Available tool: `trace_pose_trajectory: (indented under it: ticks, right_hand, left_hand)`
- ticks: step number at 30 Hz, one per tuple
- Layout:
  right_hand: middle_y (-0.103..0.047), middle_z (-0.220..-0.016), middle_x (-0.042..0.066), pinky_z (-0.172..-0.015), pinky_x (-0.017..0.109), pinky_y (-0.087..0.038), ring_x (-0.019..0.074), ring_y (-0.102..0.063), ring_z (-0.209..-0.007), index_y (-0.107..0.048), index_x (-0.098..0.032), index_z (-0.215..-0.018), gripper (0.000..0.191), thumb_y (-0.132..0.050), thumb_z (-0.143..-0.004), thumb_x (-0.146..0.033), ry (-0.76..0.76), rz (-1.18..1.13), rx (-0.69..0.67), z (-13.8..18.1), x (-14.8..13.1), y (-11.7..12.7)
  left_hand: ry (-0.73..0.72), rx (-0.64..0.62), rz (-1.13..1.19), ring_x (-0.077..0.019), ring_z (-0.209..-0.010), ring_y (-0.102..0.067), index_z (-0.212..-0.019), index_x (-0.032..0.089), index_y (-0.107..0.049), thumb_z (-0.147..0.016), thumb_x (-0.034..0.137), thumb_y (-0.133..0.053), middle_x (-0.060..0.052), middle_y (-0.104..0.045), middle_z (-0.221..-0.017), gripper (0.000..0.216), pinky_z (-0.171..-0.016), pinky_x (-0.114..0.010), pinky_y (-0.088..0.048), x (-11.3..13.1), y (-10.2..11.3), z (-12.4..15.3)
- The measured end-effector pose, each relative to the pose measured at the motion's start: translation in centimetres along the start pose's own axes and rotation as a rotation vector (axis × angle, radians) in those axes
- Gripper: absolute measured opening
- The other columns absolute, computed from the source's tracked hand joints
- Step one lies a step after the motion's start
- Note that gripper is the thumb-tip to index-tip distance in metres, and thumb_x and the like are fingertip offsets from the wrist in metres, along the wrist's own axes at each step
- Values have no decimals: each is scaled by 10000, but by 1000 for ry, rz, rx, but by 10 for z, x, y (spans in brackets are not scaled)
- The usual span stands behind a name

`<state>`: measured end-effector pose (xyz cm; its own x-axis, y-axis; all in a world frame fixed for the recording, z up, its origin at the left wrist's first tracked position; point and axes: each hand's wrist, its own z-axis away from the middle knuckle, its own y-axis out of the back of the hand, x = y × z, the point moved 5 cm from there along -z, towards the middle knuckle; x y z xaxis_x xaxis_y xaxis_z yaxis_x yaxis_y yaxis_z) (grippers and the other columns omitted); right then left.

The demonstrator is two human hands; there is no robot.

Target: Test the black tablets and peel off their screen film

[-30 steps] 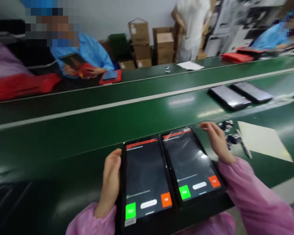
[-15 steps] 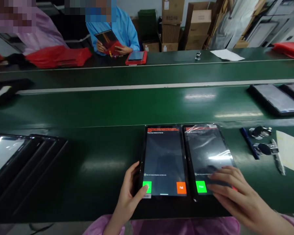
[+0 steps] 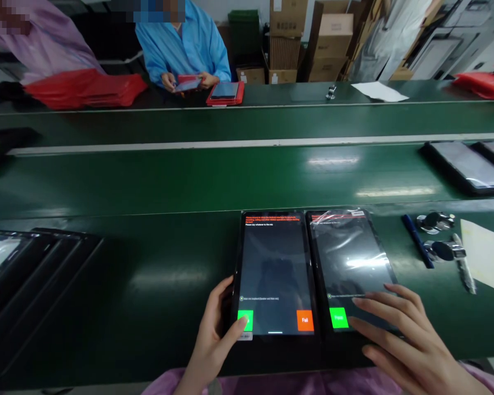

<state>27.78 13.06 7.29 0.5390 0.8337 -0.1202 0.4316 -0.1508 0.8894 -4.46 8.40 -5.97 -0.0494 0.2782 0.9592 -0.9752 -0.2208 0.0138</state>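
Note:
Two dark tablets lie side by side at the near edge of the green bench, both lit. My left hand grips the left tablet by its lower left side, thumb over the green button, fingers hidden beneath the edge. That screen also shows an orange "Fail" button and red text at the top. Over the lower part of the right tablet my right hand is spread open, with a fingertip beside its green button. A clear film with glare covers the right screen. Whether that fingertip touches the glass I cannot tell.
Several tablets lean in a row at left. On the right are a blue pen, round metal pieces and yellowish paper. More tablets lie beyond. A co-worker in blue handles a tablet across the bench.
My right hand has shifted slightly right, and its fingers have spread. The left tablet's near end has moved slightly nearer in my left hand. The co-worker in blue has lowered the tablet.

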Motion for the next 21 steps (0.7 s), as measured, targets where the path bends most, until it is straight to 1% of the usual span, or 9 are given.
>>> trace_pose_trajectory:
  ticks: [5, 9, 11, 13, 15, 17, 18, 19, 21]
  right_hand:
    - [-786, -1024, 58, -970, 418, -471, 228, -713, -956, -738, -252, -1077, 143, -607, -1020, -251, -17, 21, 48, -15, 6, 10]
    - [-786, -1021, 56, -938, 420, -483, 222, -719, -941, -733, -242, -1079, 151, -601, -1014, -208, -19, 28, 56, -26, 12, 11]
    - [-781, -1026, 48, -925, 411, -482, 215, -715, -941, -727, -234, -1077, 156, -591, -1023, -179, -27, 27, 52, -32, 19, 10]
    - [-774, -1058, 49, -909, 409, -482, 216, -708, -945, -720, -235, -1103, 157, -573, -1051, -211, -60, 45, 39, -39, 32, 7]
    - [-762, -1127, 72, -879, 418, -490, 238, -701, -981, -708, -239, -1173, 217, -521, -1094, -316, -116, 94, 9, -48, 53, -2]
    - [-739, -1218, 116, -841, 436, -502, 281, -689, -1039, -692, -235, -1263, 360, -423, -1126, -431, -175, 187, -42, -58, 76, -16]
    - [-726, -1256, 139, -830, 449, -507, 305, -681, -1068, -689, -230, -1292, 434, -371, -1132, -477, -198, 240, -68, -64, 88, -23]
    - [-716, -1285, 158, -827, 464, -512, 327, -672, -1091, -698, -223, -1293, 494, -328, -1133, -508, -216, 291, -88, -69, 97, -31]
    - [-709, -1310, 176, -842, 491, -519, 352, -658, -1119, -738, -214, -1225, 559, -287, -1132, -532, -234, 368, -108, -77, 109, -43]
  left_hand:
    - [23, -9, 1, -394, -1394, -592, -1450, 273, -568, -802, 547, -853, -146, -616, -1499, 759, -1095, -450, -584, -4, 1, 0]
    - [47, -69, 16, -390, -1429, -558, -1504, 290, -516, -845, 509, -835, -132, -576, -1551, 764, -1105, -449, -576, -13, 2, 5]
    - [55, -90, 12, -386, -1446, -539, -1522, 296, -500, -863, 488, -828, -126, -563, -1564, 760, -1119, -450, -564, -17, 4, 8]
    - [26, -83, -6, -386, -1438, -542, -1522, 307, -507, -874, 510, -813, -120, -551, -1573, 745, -1093, -443, -577, -14, 9, 4]
    - [-110, -51, -47, -377, -1407, -565, -1519, 325, -515, -888, 591, -771, -114, -537, -1581, 731, -1051, -433, -593, 5, 12, -12]
    - [-327, -53, -159, -363, -1414, -551, -1516, 340, -524, -929, 666, -678, -108, -515, -1594, 690, -1084, -463, -563, 41, 8, -38]
    - [-438, -68, -251, -360, -1438, -523, -1512, 341, -537, -955, 681, -626, -106, -504, -1601, 658, -1135, -500, -520, 61, 2, -53]
    - [-513, -114, -383, -364, -1472, -482, -1496, 338, -567, -985, 679, -571, -106, -503, -1601, 614, -1194, -554, -453, 78, -7, -70]
    - [-597, -155, -670, -394, -1491, -441, -1413, 326, -665, -1018, 681, -479, -116, -506, -1602, 563, -1236, -680, -329, 105, -24, -100]
